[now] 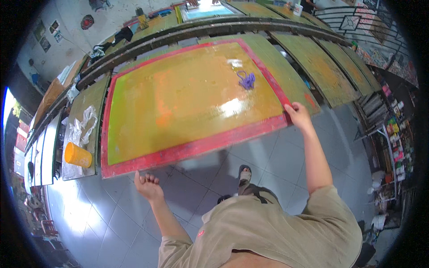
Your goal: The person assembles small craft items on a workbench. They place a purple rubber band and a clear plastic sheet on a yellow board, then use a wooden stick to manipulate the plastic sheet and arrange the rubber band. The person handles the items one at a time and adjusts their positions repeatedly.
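Observation:
A large screen printing frame (pixel 196 154) with red borders and a yellow-green mesh lies across the boards in front of me, its near edge jutting over the floor. My right hand (pixel 298 115) grips the near right corner, thumb and fingers on the red border. At the near left edge is my left hand (pixel 149 186), its fingers curled and the tips against the border; part of its hold is hidden by the frame. Toward the right of the mesh sits a small purple patch (pixel 246 80), perhaps a motif or a tangle of string.
An orange plastic cup (pixel 78 155) and a crumpled clear plastic bag (pixel 82 125) rest on the board at left. More stained boards (pixel 328 73) line the table to the right. Across the rail (pixel 178 33), another person's hands (pixel 192 2) show beside a pale blue screen (pixel 210 11).

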`<act>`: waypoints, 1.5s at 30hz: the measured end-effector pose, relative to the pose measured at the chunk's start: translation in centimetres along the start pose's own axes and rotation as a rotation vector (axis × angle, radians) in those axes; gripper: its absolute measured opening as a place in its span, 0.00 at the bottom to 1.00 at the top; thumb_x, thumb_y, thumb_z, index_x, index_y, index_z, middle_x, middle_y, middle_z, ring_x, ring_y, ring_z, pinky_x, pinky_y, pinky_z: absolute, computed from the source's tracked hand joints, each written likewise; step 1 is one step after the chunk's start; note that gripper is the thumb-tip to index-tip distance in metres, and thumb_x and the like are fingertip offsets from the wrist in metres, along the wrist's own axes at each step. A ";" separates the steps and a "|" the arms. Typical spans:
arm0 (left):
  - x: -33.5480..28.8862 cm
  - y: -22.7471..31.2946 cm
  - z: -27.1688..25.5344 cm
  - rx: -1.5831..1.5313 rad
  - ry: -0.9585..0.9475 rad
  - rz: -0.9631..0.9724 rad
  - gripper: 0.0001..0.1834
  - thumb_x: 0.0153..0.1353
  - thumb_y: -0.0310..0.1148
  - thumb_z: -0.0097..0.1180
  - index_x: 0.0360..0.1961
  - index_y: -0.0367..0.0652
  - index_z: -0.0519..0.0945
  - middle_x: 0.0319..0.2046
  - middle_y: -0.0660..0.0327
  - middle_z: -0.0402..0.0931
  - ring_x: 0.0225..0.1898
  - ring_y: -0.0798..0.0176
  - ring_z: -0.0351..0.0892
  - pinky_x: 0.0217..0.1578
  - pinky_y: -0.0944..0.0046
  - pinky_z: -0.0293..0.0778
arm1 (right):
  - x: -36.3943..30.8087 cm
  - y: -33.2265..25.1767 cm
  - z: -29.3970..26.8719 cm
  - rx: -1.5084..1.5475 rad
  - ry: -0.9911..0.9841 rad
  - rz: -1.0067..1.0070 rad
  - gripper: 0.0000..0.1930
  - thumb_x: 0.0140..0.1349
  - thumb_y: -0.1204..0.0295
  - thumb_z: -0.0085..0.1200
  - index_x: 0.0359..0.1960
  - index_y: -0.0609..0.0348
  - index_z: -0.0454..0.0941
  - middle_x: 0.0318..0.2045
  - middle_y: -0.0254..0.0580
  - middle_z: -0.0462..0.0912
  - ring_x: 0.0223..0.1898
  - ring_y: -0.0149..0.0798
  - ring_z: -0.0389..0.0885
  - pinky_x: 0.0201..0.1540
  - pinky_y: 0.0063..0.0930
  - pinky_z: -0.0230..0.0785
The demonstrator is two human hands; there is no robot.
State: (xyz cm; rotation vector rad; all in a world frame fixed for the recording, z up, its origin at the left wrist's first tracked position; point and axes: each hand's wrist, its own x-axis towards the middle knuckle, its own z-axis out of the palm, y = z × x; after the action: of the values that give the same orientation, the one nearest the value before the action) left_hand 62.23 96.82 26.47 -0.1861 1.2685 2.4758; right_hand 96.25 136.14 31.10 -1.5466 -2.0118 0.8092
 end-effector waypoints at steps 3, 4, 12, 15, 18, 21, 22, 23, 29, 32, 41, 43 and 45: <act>0.1 -0.4 3.0 0.104 0.247 -0.036 0.20 0.50 0.49 0.62 0.26 0.49 0.66 0.24 0.68 0.61 0.26 0.70 0.63 0.23 0.70 0.58 | 0.7 1.1 0.2 -0.117 0.133 0.042 0.32 0.54 0.49 0.54 0.44 0.73 0.74 0.40 0.61 0.79 0.46 0.48 0.78 0.47 0.31 0.69; 0.3 -0.4 3.2 0.138 0.288 -0.033 0.20 0.50 0.49 0.63 0.27 0.49 0.68 0.24 0.68 0.61 0.26 0.70 0.63 0.23 0.69 0.59 | 0.5 1.3 0.0 -0.126 0.139 0.107 0.32 0.53 0.49 0.54 0.43 0.73 0.75 0.38 0.61 0.79 0.44 0.48 0.79 0.46 0.32 0.69; 2.2 -0.4 1.9 0.225 0.241 0.055 0.12 0.52 0.32 0.64 0.27 0.43 0.71 0.22 0.66 0.66 0.22 0.71 0.65 0.28 0.64 0.68 | -1.6 2.0 -0.4 -0.054 0.123 0.087 0.26 0.55 0.50 0.53 0.31 0.68 0.80 0.25 0.54 0.81 0.26 0.46 0.81 0.27 0.34 0.72; 2.4 -0.5 1.9 0.177 0.223 0.101 0.11 0.51 0.29 0.64 0.26 0.42 0.71 0.20 0.67 0.66 0.19 0.71 0.64 0.29 0.65 0.70 | -1.3 1.9 -0.7 0.106 -0.027 0.156 0.23 0.55 0.52 0.55 0.28 0.66 0.80 0.19 0.44 0.78 0.20 0.37 0.77 0.20 0.30 0.68; 2.8 -0.9 1.1 0.132 0.184 0.112 0.10 0.51 0.27 0.63 0.27 0.41 0.71 0.20 0.67 0.67 0.20 0.71 0.67 0.32 0.64 0.72 | -2.1 1.7 -1.2 0.166 -0.029 0.085 0.22 0.54 0.53 0.57 0.25 0.65 0.79 0.17 0.37 0.74 0.17 0.29 0.71 0.18 0.26 0.64; 2.0 -0.5 1.9 0.129 0.153 0.136 0.11 0.51 0.25 0.62 0.26 0.42 0.69 0.22 0.66 0.69 0.23 0.70 0.70 0.35 0.62 0.74 | -1.5 3.7 -2.0 0.287 -0.095 0.169 0.23 0.54 0.52 0.58 0.27 0.65 0.77 0.17 0.35 0.72 0.15 0.29 0.66 0.16 0.25 0.59; 1.5 -0.4 2.0 0.130 0.144 0.146 0.12 0.51 0.24 0.62 0.26 0.43 0.68 0.23 0.66 0.70 0.23 0.69 0.71 0.36 0.61 0.75 | -1.4 4.1 -2.2 0.307 -0.089 0.184 0.22 0.54 0.53 0.58 0.26 0.65 0.76 0.16 0.33 0.69 0.14 0.27 0.63 0.15 0.24 0.56; 1.2 -0.3 1.5 0.120 0.163 0.158 0.13 0.51 0.24 0.63 0.25 0.44 0.67 0.23 0.66 0.70 0.24 0.69 0.72 0.36 0.60 0.75 | -1.4 4.3 -2.4 0.347 -0.124 0.184 0.22 0.54 0.53 0.58 0.25 0.65 0.76 0.16 0.32 0.68 0.14 0.26 0.62 0.15 0.23 0.55; -1.2 0.0 0.4 0.129 0.192 0.154 0.18 0.51 0.25 0.63 0.22 0.48 0.62 0.25 0.64 0.72 0.25 0.69 0.72 0.34 0.61 0.75 | -3.5 4.6 -3.8 0.405 -0.165 0.215 0.21 0.56 0.54 0.57 0.27 0.63 0.76 0.16 0.29 0.68 0.14 0.24 0.61 0.15 0.22 0.54; -3.1 0.0 -0.8 0.107 0.142 0.165 0.14 0.51 0.26 0.63 0.24 0.46 0.66 0.26 0.64 0.73 0.26 0.68 0.72 0.34 0.63 0.74 | -5.1 5.6 -4.7 0.376 -0.178 0.222 0.20 0.55 0.54 0.57 0.28 0.63 0.76 0.17 0.28 0.69 0.15 0.24 0.63 0.15 0.21 0.55; -4.8 -0.2 -2.0 0.128 0.147 0.103 0.11 0.52 0.27 0.61 0.32 0.43 0.70 0.27 0.64 0.72 0.29 0.68 0.73 0.34 0.61 0.69 | -7.7 5.8 -5.2 0.391 -0.164 0.292 0.19 0.55 0.55 0.58 0.32 0.61 0.75 0.19 0.28 0.70 0.17 0.23 0.64 0.17 0.21 0.58; -5.3 0.1 -1.2 0.123 0.162 0.093 0.11 0.52 0.27 0.61 0.32 0.43 0.70 0.27 0.64 0.73 0.28 0.68 0.73 0.34 0.62 0.70 | -8.0 5.5 -5.2 0.419 -0.157 0.300 0.19 0.55 0.55 0.58 0.32 0.61 0.75 0.19 0.28 0.71 0.17 0.23 0.64 0.17 0.21 0.58; -5.3 0.1 -1.3 0.128 0.159 0.077 0.11 0.52 0.27 0.61 0.33 0.42 0.70 0.27 0.64 0.73 0.29 0.67 0.73 0.34 0.63 0.69 | -8.3 5.3 -5.2 0.430 -0.147 0.307 0.18 0.55 0.55 0.58 0.32 0.60 0.75 0.19 0.28 0.71 0.17 0.23 0.65 0.18 0.21 0.58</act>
State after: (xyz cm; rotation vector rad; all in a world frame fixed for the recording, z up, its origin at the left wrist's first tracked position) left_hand 67.04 94.41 27.16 -0.3124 1.5207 2.4747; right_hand 105.53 129.98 31.02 -1.5870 -1.5669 1.4065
